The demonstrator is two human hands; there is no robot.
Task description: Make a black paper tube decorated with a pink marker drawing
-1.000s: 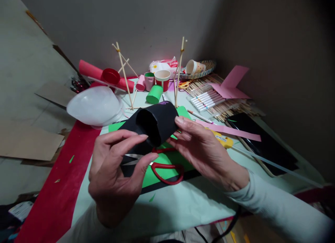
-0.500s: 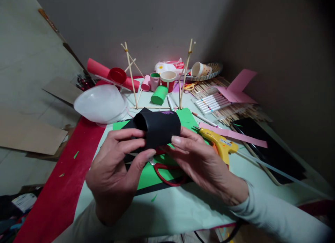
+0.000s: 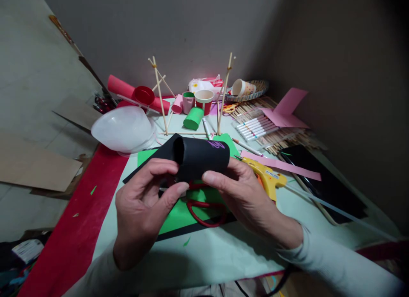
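A black paper tube with a purple scribble on its upper side is held above the table, its open end turned left. My right hand grips the tube's right end, thumb in front and fingers behind. At the left end, my left hand has its fingertips and thumb on the lower rim. Beneath both hands lie red-handled scissors, their blades mostly hidden, on green paper and black paper. Just right of my right hand is a yellow glue gun with a clear glue stick in it.
Two stick frames stand behind the tube, around paper cups and a green paper roll. At left is a translucent bowl. To the right lie markers, wooden sticks, a pink strip and a black tablet-like slab.
The black tube has shifted slightly right and turned, so more of the purple scribble shows. Both hands stay on it, the left having moved a little right along with it.
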